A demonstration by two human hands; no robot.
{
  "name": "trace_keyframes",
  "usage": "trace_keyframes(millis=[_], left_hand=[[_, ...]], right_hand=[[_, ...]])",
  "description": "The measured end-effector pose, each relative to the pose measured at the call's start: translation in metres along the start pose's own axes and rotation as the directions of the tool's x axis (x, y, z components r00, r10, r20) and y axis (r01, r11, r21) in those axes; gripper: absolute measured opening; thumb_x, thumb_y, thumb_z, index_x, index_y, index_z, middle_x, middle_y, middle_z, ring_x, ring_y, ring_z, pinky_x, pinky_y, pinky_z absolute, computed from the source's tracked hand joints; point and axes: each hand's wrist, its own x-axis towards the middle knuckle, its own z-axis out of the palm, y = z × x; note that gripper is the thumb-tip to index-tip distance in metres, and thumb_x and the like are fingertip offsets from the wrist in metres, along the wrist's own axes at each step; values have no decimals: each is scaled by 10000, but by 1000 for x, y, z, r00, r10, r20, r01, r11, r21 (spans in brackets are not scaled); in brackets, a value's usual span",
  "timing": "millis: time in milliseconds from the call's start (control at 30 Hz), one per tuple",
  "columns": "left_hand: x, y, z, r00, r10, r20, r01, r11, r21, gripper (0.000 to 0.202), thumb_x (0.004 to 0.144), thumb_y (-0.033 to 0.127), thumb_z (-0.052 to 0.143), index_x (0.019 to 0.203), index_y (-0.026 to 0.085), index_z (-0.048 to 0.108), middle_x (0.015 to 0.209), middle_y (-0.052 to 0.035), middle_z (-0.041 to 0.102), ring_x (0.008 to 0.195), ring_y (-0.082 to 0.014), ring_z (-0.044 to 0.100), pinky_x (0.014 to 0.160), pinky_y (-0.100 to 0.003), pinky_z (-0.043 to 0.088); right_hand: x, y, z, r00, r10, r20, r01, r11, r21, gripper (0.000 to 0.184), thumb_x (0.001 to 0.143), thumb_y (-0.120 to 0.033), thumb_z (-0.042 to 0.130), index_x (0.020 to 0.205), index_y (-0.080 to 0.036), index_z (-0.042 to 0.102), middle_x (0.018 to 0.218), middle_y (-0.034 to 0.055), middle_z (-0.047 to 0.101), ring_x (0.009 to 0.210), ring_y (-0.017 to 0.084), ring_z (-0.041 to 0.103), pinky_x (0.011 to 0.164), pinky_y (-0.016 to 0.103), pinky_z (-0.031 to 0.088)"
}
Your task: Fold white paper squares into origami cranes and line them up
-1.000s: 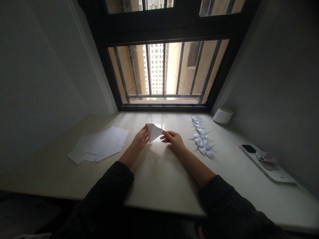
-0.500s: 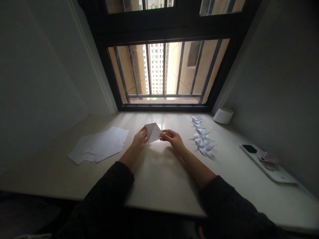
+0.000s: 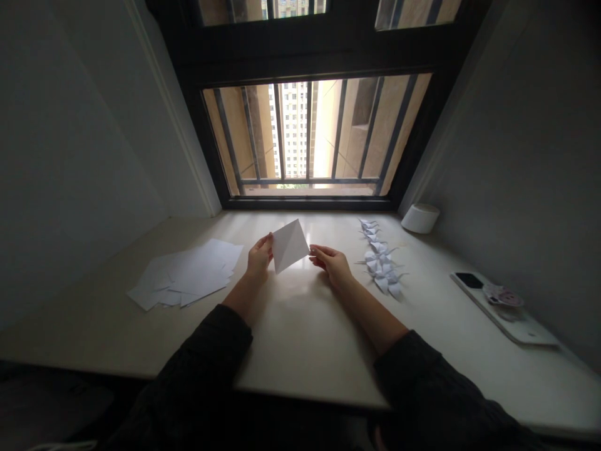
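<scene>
A folded square of white paper [image 3: 290, 247] is held up over the sill, tilted, with a crease running corner to corner. My left hand [image 3: 260, 255] pinches its left corner between thumb and fingers. At the right corner, the fingertips of my right hand [image 3: 331, 260] are closed on the paper's tip. Off to the right of that hand lies a row of folded paper cranes [image 3: 381, 258], several of them set close together. Left of my left hand, a loose stack of white paper sheets [image 3: 197, 272] is spread on the surface.
The pale sill [image 3: 310, 351] ends at a front edge near my body. A white phone [image 3: 511, 322] with a round grip lies at the right, and a white cylindrical object [image 3: 421, 218] stands in the back right corner. Behind is a dark-framed barred window [image 3: 310, 203].
The paper has been turned and opened out into a larger, flatter square, its top corner now higher. My right hand has shifted slightly right, my left hand slightly left.
</scene>
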Motion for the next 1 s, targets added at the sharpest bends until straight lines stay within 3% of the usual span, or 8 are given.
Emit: trace_keyframes(millis=[133, 400, 600, 800, 1000], left_hand=[[-1, 1, -1, 1000, -11, 7, 11, 1000, -25, 400, 628, 435, 752, 901, 166, 640, 889, -58, 673, 823, -170, 621, 710, -255, 450], [0, -4, 0, 997, -47, 61, 47, 999, -7, 456, 625, 484, 739, 928, 162, 626, 833, -60, 669, 831, -187, 631, 698, -258, 462], [2, -8, -1, 994, -69, 89, 69, 998, 5, 495, 598, 514, 742, 936, 170, 631, 786, -52, 657, 814, -192, 629, 711, -279, 467], [2, 2, -2, 999, 2, -44, 0, 999, 44, 361, 638, 465, 728, 851, 183, 655, 931, -52, 655, 855, -153, 590, 767, -256, 424], [-6, 9, 3, 994, 33, -106, -11, 981, 193, 332, 579, 447, 762, 762, 182, 683, 705, -23, 587, 631, -115, 518, 614, -242, 381]], right_hand=[[-2, -2, 1, 998, -6, 66, 9, 999, -39, 371, 555, -432, 781, 815, -176, 715, 704, 50, 699, 625, 154, 649, 601, 276, 514], [-7, -9, 9, 984, -76, 162, 93, 991, -98, 508, 580, -438, 762, 1020, -218, 637, 826, 23, 666, 621, 130, 625, 560, 259, 490], [-10, -9, 10, 979, -74, 192, 109, 977, -182, 341, 587, -469, 743, 754, -174, 709, 594, -3, 595, 500, 92, 492, 505, 246, 424], [-4, -9, 3, 996, -79, 34, 81, 993, -82, 307, 597, -478, 744, 641, -179, 690, 511, -6, 589, 460, 94, 485, 504, 256, 416], [1, -9, -4, 995, -12, -95, 16, 999, 44, 348, 589, -466, 761, 772, -177, 701, 755, 67, 720, 618, 152, 641, 567, 270, 488]])
